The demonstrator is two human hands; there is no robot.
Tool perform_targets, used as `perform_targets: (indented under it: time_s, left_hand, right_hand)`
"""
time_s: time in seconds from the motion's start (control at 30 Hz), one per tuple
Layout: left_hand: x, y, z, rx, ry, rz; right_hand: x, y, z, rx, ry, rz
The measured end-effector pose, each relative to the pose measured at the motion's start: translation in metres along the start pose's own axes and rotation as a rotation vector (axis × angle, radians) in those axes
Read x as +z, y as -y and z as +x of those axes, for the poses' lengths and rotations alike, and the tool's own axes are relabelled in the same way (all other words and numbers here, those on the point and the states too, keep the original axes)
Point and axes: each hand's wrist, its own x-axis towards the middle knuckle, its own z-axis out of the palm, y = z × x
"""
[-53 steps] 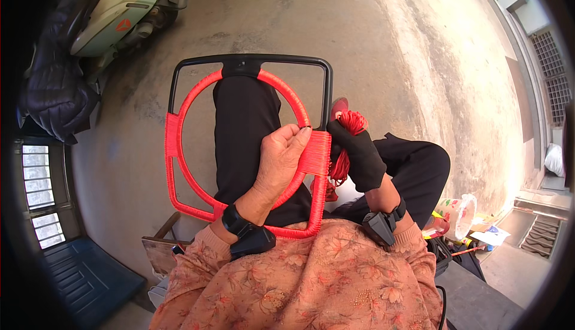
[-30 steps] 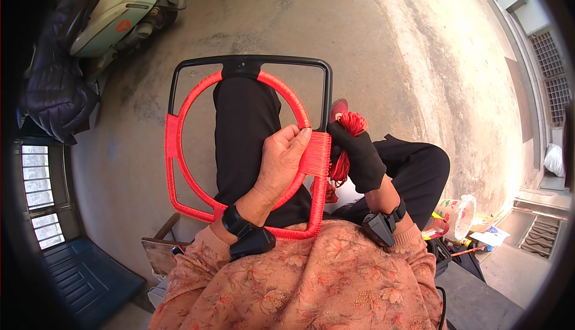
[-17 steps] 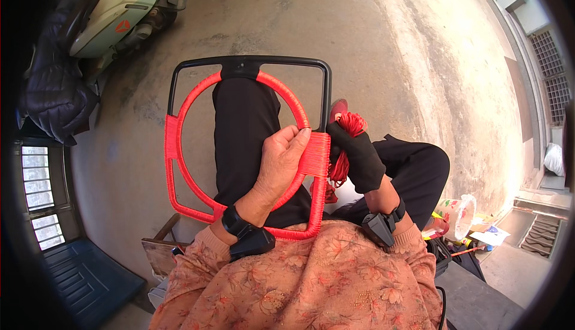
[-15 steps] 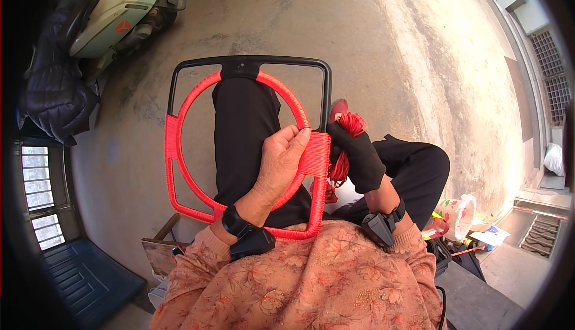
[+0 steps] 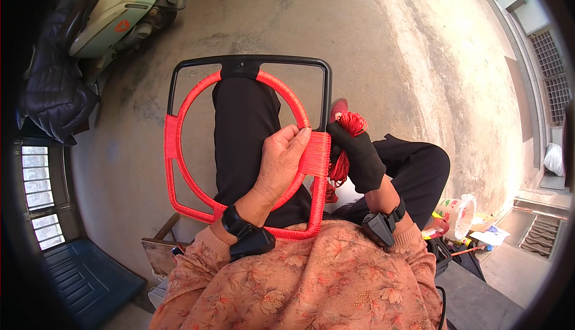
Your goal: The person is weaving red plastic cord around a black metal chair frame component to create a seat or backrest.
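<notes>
Right hand gloved black, grip on red cord partly hidden.

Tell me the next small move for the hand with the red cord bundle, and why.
Probably pass the red cord bundle around the frame just above the wrapped band. The right hand holds the bundle beside that band, the left hand pins the wraps, and the black bar above is bare.

floor: bare concrete, kinda stained and patchy, brighter on the right
top left: pale green scooter parked right on it
lower right: small pile of colourful packets and bags on the ground
far right: metal drain grate set into it
</notes>
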Motion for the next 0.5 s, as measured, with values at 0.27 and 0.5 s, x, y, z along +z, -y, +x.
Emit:
perform_targets:
  time_s: [0.27, 0.5]
  left_hand:
    - [0.0002, -0.0005, -0.0002, 0.019, 0.004, 0.002]
    - [-0.0003, 0.0005, 0.0003, 0.004, 0.009, -0.008]
  right_hand:
    - [-0.0008, -0.0008, 0.0007, 0.016, -0.004, 0.010]
    - [-0.0005, -0.0014, 0.0015, -0.005, 0.004, -0.007]
